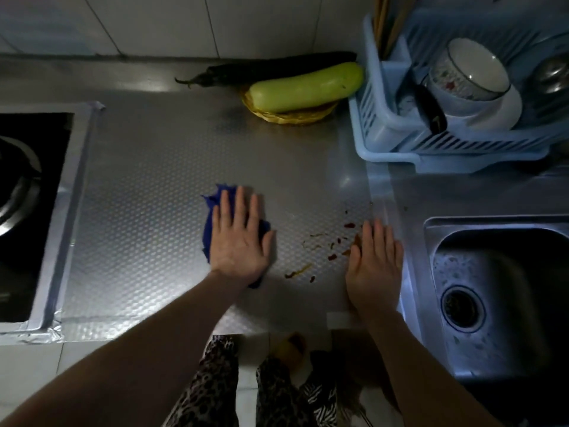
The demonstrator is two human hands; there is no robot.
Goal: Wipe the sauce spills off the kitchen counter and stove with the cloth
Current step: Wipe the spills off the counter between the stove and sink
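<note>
A blue cloth [212,211] lies on the embossed metal counter [147,186], and my left hand [240,238] presses flat on top of it with fingers spread. Red-brown sauce spills [320,251] are spattered on the counter to the right of the cloth, between my two hands. My right hand [375,266] rests flat and empty on the counter at the right edge of the spills, beside the sink. The stove [27,211] sits at the far left, its black top ringed with silver tape; I cannot tell whether sauce is on it.
A steel sink [492,288] lies at the right. Behind it a blue dish rack [400,131] holds bowls and chopsticks. A woven basket [286,115] with a pale green squash [308,87] and a dark eggplant [271,69] stands at the back wall.
</note>
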